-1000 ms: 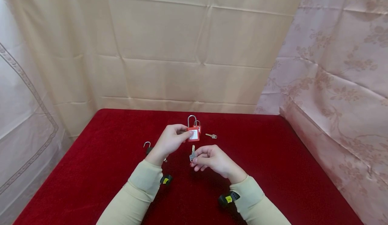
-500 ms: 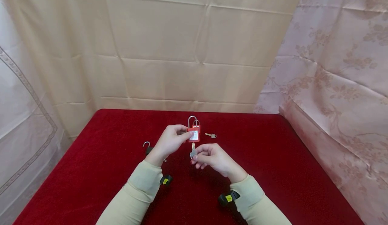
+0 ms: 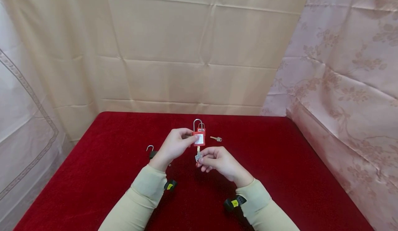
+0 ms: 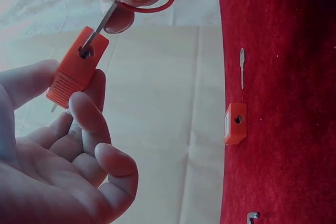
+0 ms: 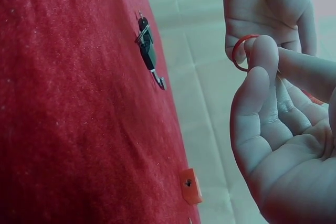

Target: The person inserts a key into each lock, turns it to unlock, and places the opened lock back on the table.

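My left hand (image 3: 175,144) holds a red padlock (image 3: 200,139) with a white label, thumb on its front. Its long metal shackle stands up, and its underside with the keyhole shows in the left wrist view. Just below it, my right hand (image 3: 219,162) pinches a silver key (image 3: 198,155) between thumb and forefinger, blade up. In the left wrist view the key's tip is at the keyhole of the padlock (image 4: 79,69), and a red ring (image 4: 149,10) hangs about the right fingertips. The right fingers hide most of the key in the right wrist view.
A second red padlock (image 3: 201,130) stands behind the held one, with a loose key (image 3: 216,139) to its right. On the left, partly behind my left wrist, lies a black padlock (image 3: 152,154) with a raised shackle. Red cloth (image 3: 280,162) covers the table; curtains (image 3: 174,51) enclose it.
My right hand has raised the key slightly, from a gap below the red padlock up to its underside. My left hand stays nearly still with the padlock.
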`<action>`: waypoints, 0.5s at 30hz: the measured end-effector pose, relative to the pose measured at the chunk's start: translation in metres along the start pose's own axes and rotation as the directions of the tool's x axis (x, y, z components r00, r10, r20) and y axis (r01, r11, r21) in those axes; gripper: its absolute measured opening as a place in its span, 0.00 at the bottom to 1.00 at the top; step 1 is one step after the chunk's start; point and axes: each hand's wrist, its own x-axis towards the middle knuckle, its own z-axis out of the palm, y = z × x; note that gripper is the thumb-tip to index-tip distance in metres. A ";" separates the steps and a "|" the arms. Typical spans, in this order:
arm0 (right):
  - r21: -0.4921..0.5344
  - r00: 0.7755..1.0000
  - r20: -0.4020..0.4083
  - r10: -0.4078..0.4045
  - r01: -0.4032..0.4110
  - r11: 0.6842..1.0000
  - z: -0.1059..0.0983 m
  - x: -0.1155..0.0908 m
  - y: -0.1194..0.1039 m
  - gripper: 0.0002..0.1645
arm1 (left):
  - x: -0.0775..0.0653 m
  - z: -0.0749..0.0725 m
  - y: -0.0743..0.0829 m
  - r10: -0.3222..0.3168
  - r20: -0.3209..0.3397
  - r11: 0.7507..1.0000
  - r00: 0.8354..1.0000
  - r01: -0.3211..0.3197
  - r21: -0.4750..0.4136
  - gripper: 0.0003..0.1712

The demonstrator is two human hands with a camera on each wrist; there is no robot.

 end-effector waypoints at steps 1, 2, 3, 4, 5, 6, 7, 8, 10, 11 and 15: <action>0.004 1.000 -0.001 0.000 0.000 1.000 0.000 0.000 0.000 0.11 | 0.000 0.000 0.000 0.000 0.000 1.000 1.000 0.000 0.001 0.12; 0.008 1.000 -0.001 -0.002 0.002 1.000 0.000 0.000 0.000 0.12 | 0.000 0.000 0.000 -0.001 -0.001 1.000 1.000 0.001 0.001 0.13; 0.013 1.000 -0.001 -0.004 0.004 1.000 0.000 0.000 0.000 0.12 | 0.000 -0.001 0.001 -0.008 -0.002 1.000 1.000 0.008 0.003 0.13; 0.017 1.000 -0.001 -0.006 0.006 1.000 0.000 0.000 0.000 0.12 | 0.000 -0.001 0.001 -0.013 -0.003 1.000 1.000 0.013 0.004 0.13; 0.023 1.000 -0.001 -0.005 0.005 1.000 0.000 0.000 0.000 0.12 | 0.000 -0.001 0.001 -0.016 -0.004 1.000 1.000 0.016 0.004 0.13; 0.027 1.000 -0.003 -0.004 0.004 1.000 0.000 -0.001 -0.001 0.13 | 0.000 -0.002 0.001 -0.020 -0.004 1.000 1.000 0.020 0.001 0.13; 0.030 1.000 -0.004 -0.003 0.003 1.000 0.000 -0.001 -0.001 0.13 | 0.000 -0.002 0.001 -0.022 -0.004 1.000 1.000 0.022 -0.002 0.13; 0.032 1.000 -0.006 -0.002 0.002 0.999 0.000 -0.001 -0.001 0.13 | 0.000 -0.002 0.001 -0.024 -0.004 1.000 1.000 0.024 -0.003 0.13; 0.036 1.000 -0.008 -0.001 0.001 0.999 0.000 -0.001 -0.001 0.13 | 0.001 -0.001 0.000 -0.017 -0.003 1.000 1.000 0.017 -0.006 0.13; 0.038 1.000 -0.009 -0.001 0.001 0.999 0.000 -0.001 -0.001 0.12 | 0.001 -0.001 -0.001 -0.013 -0.002 1.000 1.000 0.013 -0.008 0.13; 0.040 1.000 -0.022 -0.002 0.003 0.999 0.001 0.000 0.000 0.12 | 0.002 0.001 -0.002 0.006 0.006 1.000 1.000 -0.006 -0.006 0.12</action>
